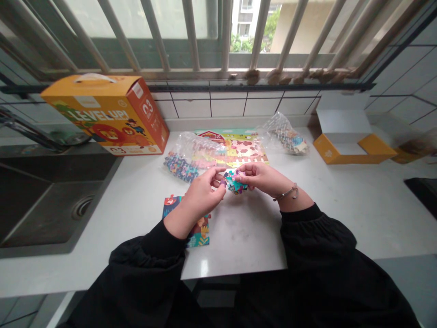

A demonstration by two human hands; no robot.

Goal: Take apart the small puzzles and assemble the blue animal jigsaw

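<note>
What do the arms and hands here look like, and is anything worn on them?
The arms wear loose black sleeves, gathered into snug cuffs. The left hand and right hand are human and ungloved. A thin, partly metallic-looking bracelet circles the right wrist; none shows on the left.

Kitchen: sink (51, 205) with drain and faucet (30, 127), pale countertop (341, 200), tiled wall (227, 105).

daylight enters a barred window (191, 36) above white tiles (227, 107), a pale countertop (341, 200) and a dark sink (48, 205).
</note>
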